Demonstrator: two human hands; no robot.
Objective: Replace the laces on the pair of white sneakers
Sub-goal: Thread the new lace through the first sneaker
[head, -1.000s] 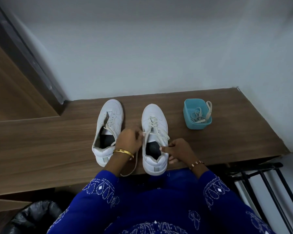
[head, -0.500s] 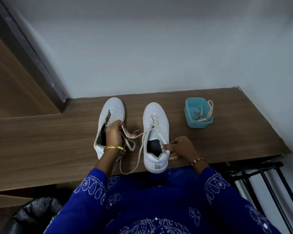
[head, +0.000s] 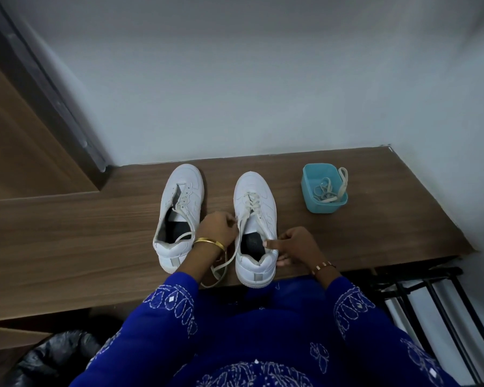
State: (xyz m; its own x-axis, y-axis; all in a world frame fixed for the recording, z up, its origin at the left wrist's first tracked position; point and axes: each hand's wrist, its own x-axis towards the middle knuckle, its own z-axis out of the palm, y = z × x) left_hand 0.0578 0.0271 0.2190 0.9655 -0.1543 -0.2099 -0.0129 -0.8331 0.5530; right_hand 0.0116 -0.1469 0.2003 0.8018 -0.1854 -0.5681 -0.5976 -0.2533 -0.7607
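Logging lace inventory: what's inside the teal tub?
Inside the teal tub lies a tangle of cream laces, one loop draped over its right rim. How many laces there are and the tub floor beneath them cannot be made out.

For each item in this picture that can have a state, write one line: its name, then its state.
Left sneaker: upright, mostly unlaced.
Right sneaker: upright, laced, lace ends loose.
Lace: pinched by left hand, trailing to bench edge.
Right hand: grips right sneaker's heel collar.
Teal tub: open, laces inside.
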